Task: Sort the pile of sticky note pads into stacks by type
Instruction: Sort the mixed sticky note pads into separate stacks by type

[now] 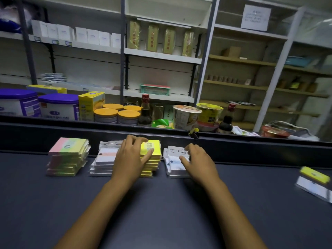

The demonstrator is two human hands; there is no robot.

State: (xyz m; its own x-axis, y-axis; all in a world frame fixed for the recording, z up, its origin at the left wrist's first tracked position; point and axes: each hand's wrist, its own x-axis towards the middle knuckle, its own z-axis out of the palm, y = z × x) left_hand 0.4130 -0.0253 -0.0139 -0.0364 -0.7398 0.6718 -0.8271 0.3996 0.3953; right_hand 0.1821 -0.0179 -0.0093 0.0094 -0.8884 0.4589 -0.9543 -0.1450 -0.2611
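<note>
Head view: four stacks (67, 159); left hand (129, 159) fingers grip yellow stack (152, 159); right hand (199, 162) unclear

Purple-lidded tubs (57, 107), orange-lidded tins (117, 114) and sauce bottles (145, 112) behind counter.

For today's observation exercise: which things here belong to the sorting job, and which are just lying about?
Job:
pink-green stack
white stack
yellow stack
right white stack
loose pads

Lying about:
purple-lidded tubs
orange-lidded tins
sauce bottles
noodle cups

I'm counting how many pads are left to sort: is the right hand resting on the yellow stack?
No, the right hand rests on the white stack; the left hand covers the yellow stack.
</note>
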